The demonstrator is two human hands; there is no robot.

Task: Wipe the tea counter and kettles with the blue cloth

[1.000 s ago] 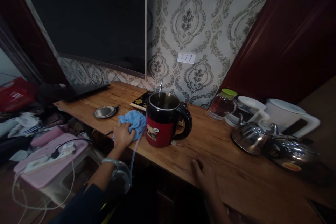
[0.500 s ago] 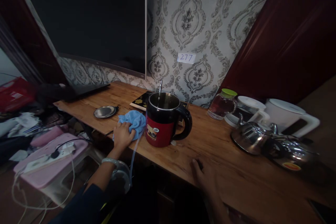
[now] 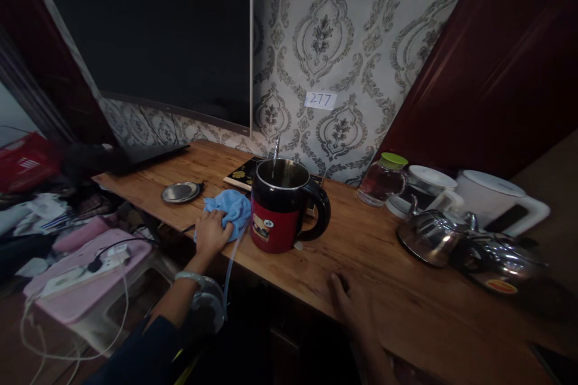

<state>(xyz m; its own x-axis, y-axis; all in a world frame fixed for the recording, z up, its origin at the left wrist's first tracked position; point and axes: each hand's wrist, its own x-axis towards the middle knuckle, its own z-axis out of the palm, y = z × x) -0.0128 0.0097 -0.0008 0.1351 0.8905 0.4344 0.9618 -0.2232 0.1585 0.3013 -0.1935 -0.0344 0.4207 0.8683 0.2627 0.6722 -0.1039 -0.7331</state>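
My left hand point(image 3: 211, 231) is closed over a crumpled blue cloth point(image 3: 232, 207) at the table's front edge. Just right of the cloth stands a red and black electric kettle point(image 3: 277, 216), upright and without a lid, its handle to the right. A thin shiny metal piece point(image 3: 276, 147) sticks up at its rim. A clear tube point(image 3: 230, 271) hangs over the edge below the cloth. My right hand point(image 3: 354, 301) rests at the table edge, right of the kettle, thumb apart from the partly shadowed fingers, holding nothing visible.
A round metal disc point(image 3: 181, 192) lies left of the cloth, and a black floral box point(image 3: 244, 174) is behind the kettle. To the right stand a glass jug point(image 3: 383, 180), white pitchers point(image 3: 492, 192) and steel kettles point(image 3: 431, 237). A pink stool point(image 3: 76, 307) holds a power strip point(image 3: 85, 274).
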